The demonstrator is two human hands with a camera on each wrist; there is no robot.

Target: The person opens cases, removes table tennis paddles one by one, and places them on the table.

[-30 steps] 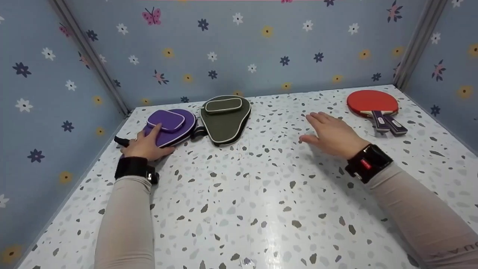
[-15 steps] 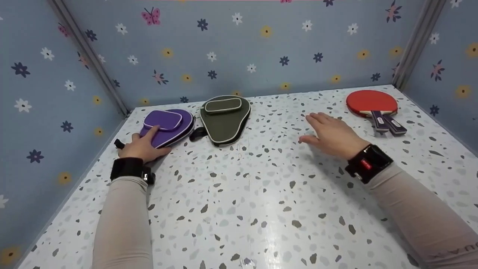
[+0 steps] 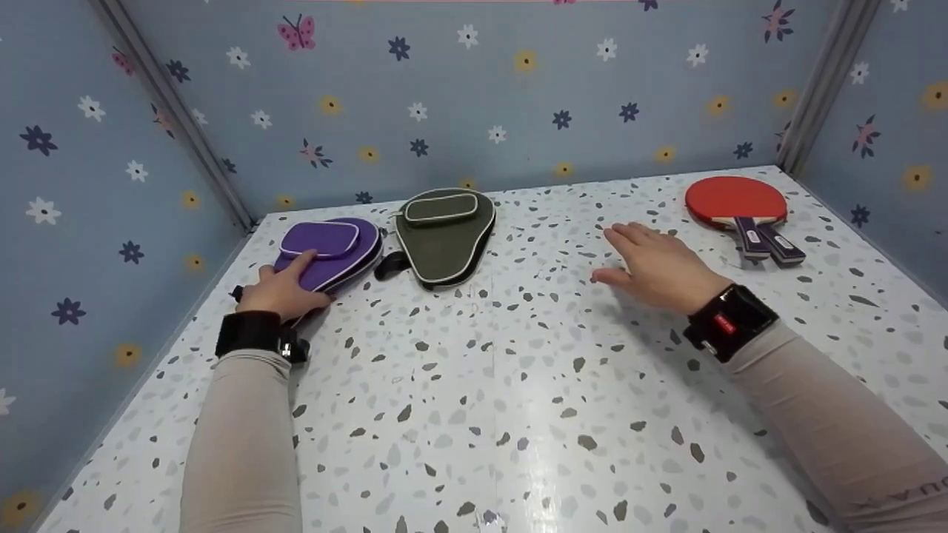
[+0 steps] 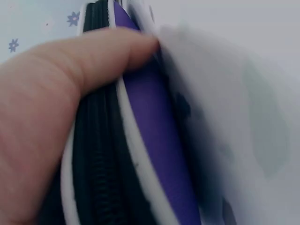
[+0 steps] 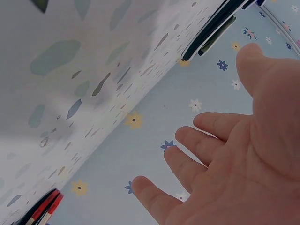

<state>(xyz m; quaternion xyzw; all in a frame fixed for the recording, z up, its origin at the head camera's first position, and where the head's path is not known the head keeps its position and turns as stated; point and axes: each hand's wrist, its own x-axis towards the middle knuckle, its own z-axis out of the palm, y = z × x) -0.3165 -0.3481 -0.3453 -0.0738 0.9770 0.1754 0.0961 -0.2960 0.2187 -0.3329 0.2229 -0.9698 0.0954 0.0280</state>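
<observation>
At the left of the head view, my left hand grips a purple zip-up table tennis bat case by its narrow end, fingers spread over the top. The left wrist view shows the thumb hooked across the black zipped side onto the purple underside. White piping edges the case, and its front carries a raised pocket. Most of the narrow end is hidden under the palm. My right hand hovers above the tabletop with straight fingers and holds nothing. In the right wrist view its palm and fingers show bare.
An olive-green bat case lies just right of the purple one, a black strap between them. Two table tennis bats, the upper with a red face, lie crossed at the back right. Flowered blue panels enclose the speckled tabletop.
My left hand and the purple case have shifted slightly left, and the case's outer edge shows a little more. The right hand stays where it was.
</observation>
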